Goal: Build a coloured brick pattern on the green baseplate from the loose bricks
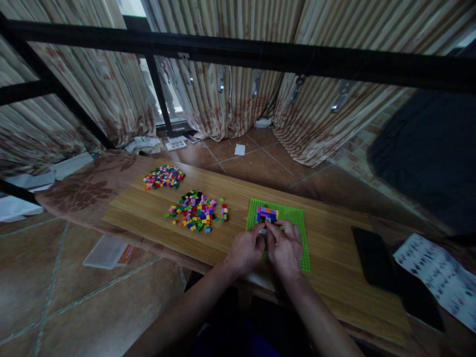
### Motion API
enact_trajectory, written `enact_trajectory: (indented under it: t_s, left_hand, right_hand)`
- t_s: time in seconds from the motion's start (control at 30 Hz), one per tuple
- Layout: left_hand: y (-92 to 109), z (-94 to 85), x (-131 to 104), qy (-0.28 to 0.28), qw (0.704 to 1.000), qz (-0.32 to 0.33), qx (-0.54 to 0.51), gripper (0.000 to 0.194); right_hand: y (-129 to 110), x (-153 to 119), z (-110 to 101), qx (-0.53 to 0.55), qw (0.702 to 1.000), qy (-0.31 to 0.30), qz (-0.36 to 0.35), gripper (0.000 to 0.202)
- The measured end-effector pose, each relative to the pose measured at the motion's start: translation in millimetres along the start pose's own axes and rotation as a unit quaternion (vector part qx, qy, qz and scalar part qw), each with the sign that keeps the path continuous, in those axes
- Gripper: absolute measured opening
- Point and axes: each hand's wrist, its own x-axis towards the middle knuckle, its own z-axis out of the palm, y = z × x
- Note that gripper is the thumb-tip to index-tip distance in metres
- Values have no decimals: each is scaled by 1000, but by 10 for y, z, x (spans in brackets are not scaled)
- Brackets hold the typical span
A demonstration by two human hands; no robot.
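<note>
A green studded baseplate (293, 218) lies on the wooden board (148, 210). A small block of coloured bricks (267, 213) is built near its far left part. My left hand (245, 249) and my right hand (284, 245) meet at the plate's near left edge, fingertips pinched together just below the built block. A small pale piece shows between the fingertips; which hand grips it I cannot tell. Two heaps of loose coloured bricks lie to the left: a nearer one (197, 210) and a farther one (164, 177).
A black flat object (372, 258) lies on the board's right end, beside a printed sheet (439, 277). A clear plastic box (107, 252) sits on the tiled floor at left. Black metal bars (238, 49) cross above, with curtains behind.
</note>
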Motion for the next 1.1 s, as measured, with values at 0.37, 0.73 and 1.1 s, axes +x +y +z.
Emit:
enact_trajectory:
  t_s: [0.37, 0.73, 1.1]
  left_hand:
    - [-312, -246, -493, 40, 998, -18, -54, 42]
    - [-835, -726, -872, 157, 977, -126, -71, 39]
    - [-920, -736, -925, 152, 978, -106, -99, 38]
  right_hand:
    - [-39, -144, -93, 53, 996, 71, -6, 34]
    - [-847, -339, 289, 168, 979, -97, -60, 26]
    - [-1288, 66, 655, 67, 988, -139, -9, 14]
